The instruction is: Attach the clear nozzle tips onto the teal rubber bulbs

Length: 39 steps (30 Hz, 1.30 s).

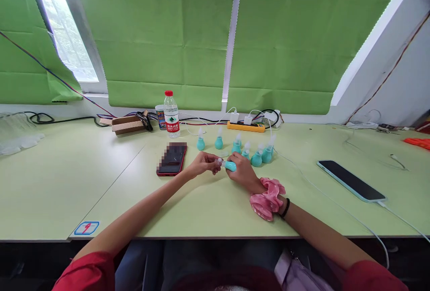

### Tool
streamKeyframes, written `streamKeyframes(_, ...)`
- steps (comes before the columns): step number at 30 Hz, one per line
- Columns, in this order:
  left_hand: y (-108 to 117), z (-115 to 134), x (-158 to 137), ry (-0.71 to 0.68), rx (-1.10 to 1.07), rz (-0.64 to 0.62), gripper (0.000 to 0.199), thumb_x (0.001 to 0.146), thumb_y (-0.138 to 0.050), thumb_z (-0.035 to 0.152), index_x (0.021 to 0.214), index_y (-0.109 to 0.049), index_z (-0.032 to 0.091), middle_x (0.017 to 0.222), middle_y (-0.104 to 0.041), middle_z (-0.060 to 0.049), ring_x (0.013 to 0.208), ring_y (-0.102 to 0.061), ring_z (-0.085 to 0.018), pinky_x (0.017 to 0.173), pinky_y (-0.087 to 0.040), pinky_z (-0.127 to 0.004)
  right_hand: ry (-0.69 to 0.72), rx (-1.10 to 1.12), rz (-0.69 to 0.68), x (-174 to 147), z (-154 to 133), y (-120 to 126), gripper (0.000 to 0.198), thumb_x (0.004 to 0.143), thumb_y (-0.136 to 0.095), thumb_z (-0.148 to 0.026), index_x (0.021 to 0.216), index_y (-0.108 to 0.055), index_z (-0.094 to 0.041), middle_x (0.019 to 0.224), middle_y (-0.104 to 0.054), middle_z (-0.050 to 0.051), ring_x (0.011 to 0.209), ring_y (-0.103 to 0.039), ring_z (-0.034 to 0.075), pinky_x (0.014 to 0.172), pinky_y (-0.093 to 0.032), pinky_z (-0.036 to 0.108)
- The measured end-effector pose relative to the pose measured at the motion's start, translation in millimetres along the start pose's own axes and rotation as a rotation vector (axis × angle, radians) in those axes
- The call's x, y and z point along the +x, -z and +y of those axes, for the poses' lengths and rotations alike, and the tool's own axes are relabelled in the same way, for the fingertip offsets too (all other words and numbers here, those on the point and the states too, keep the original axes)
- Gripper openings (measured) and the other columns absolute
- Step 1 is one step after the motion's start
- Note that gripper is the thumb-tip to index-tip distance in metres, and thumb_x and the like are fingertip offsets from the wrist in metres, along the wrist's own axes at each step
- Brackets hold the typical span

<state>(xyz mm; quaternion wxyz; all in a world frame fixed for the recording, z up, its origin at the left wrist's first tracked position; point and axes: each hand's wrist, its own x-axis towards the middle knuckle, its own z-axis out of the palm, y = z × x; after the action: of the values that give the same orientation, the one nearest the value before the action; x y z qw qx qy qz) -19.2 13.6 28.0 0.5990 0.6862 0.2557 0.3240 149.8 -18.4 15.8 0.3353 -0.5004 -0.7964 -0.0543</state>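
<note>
Teal bulb [230, 166], long axis crosswise, clear tip [222, 163] pointing left; left fingers [212, 164] pinching tip, right fingers [238, 160] clamped on bulb

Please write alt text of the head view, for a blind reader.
The left hand and right hand hold a teal bulb with a clear tip over a pale table. Similar bulbs stand behind; phones lie on both sides.

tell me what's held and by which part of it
A bulb: right grip on its teal body, left grip at its clear tip.

Office-like workrm: long tbl [201, 215], pwr strip [242, 126] (w/ chargers [234, 117]), green blinds [161, 36].
</note>
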Motion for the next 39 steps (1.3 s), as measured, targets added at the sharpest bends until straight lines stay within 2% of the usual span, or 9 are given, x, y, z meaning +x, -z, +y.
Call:
streamKeyframes(4, -1, -4, 1, -0.052, 0.029, 0.008, 0.040, 0.060, -0.065, 0.038, 0.085, -0.062, 0.007, 0.060, -0.057, -0.005, 0.050, -0.049, -0.010, 0.051, -0.043, -0.024, -0.100, 0.247, -0.076, 3, 1, 2, 0.001, 0.058, -0.052, -0.016, 0.059, -0.052, -0.016, 0.058, -0.049, -0.001, 0.055, -0.045, 0.011, 0.052, -0.035, 0.022)
streamKeyframes(11, -3, -2, 0, -0.098, 0.107, -0.020, 0.036, 0.062, -0.063, 0.036, 0.085, -0.064, 0.008, 0.059, -0.056, -0.004, 0.050, -0.048, -0.009, 0.051, -0.043, -0.023, -0.462, 0.723, -0.479, 5, -7, 21, 0.013, 0.056, -0.055, -0.022, 0.067, -0.052, -0.015, 0.044, -0.035, -0.008, 0.037, -0.033, 0.005, 0.035, -0.024, 0.017)
streamKeyframes(18, -6, 3, -3, -0.124, 0.222, -0.084, 0.036, 0.063, -0.062, 0.036, 0.085, -0.064, 0.008, 0.061, -0.056, -0.004, 0.050, -0.046, -0.008, 0.049, -0.041, -0.021, -0.530, 0.908, -0.701, 8, -6, 30, 0.015, 0.054, -0.060, -0.021, 0.066, -0.053, -0.015, 0.043, -0.030, -0.009, 0.032, -0.029, 0.003, 0.030, -0.017, 0.016)
streamKeyframes(22, -8, 0, 1, -0.146, 0.123, 0.006, 0.044, 0.063, -0.062, 0.035, 0.096, -0.060, 0.007, 0.062, -0.056, -0.003, 0.051, -0.048, -0.008, 0.051, -0.042, -0.022, -0.556, 0.930, -0.601, 12, -11, 30, 0.018, 0.054, -0.061, -0.025, 0.066, -0.054, -0.014, 0.045, -0.036, -0.007, 0.033, -0.031, 0.003, 0.031, -0.019, 0.017)
streamKeyframes(26, -7, -5, 5, -0.207, 0.031, 0.174, 0.051, 0.073, -0.050, 0.040, 0.116, -0.045, 0.012, 0.076, -0.058, -0.005, 0.063, -0.052, -0.011, 0.060, -0.045, -0.027, -0.481, 0.899, -0.275, 15, -13, 30, 0.026, 0.058, -0.061, -0.038, 0.066, -0.051, -0.015, 0.045, -0.036, -0.007, 0.034, -0.032, 0.004, 0.032, -0.021, 0.018)
streamKeyframes(30, -2, -12, 5, -0.268, 0.497, 0.287, 0.043, 0.080, -0.037, 0.039, 0.112, -0.049, 0.013, 0.088, -0.059, -0.010, 0.078, -0.052, -0.017, 0.068, -0.044, -0.031, -0.372, 0.815, 0.026, 14, -6, 28, 0.029, 0.061, -0.059, -0.042, 0.061, -0.046, -0.016, 0.046, -0.035, -0.006, 0.036, -0.033, 0.005, 0.035, -0.026, 0.019)
streamKeyframes(34, -7, -19, 2, -0.429, 1.059, 0.121, 0.032, 0.082, -0.038, 0.028, 0.109, -0.051, 0.017, 0.104, -0.055, -0.010, 0.094, -0.047, -0.018, 0.083, -0.036, -0.033, -0.309, 0.854, 0.117, 10, -2, 24, 0.025, 0.066, -0.055, -0.040, 0.065, -0.045, -0.016, 0.049, -0.037, -0.005, 0.038, -0.037, 0.006, 0.037, -0.030, 0.019)
streamKeyframes(37, -16, -22, 1, -0.441, 1.207, -0.029, 0.028, 0.083, -0.035, 0.024, 0.105, -0.052, 0.019, 0.100, -0.057, -0.007, 0.091, -0.048, -0.016, 0.082, -0.036, -0.029, -0.272, 0.832, 0.090, 8, -3, 21, 0.023, 0.067, -0.054, -0.038, 0.066, -0.046, -0.017, 0.050, -0.040, -0.005, 0.039, -0.038, 0.006, 0.039, -0.032, 0.019)
streamKeyframes(39, -18, -23, 1, -0.426, 1.258, -0.042, 0.027, 0.083, -0.035, 0.023, 0.102, -0.053, 0.021, 0.097, -0.059, -0.005, 0.092, -0.048, -0.016, 0.081, -0.036, -0.029, -0.244, 0.764, 0.076, 8, -4, 19, 0.022, 0.067, -0.055, -0.037, 0.067, -0.049, -0.016, 0.050, -0.041, -0.005, 0.041, -0.039, 0.007, 0.042, -0.034, 0.020)
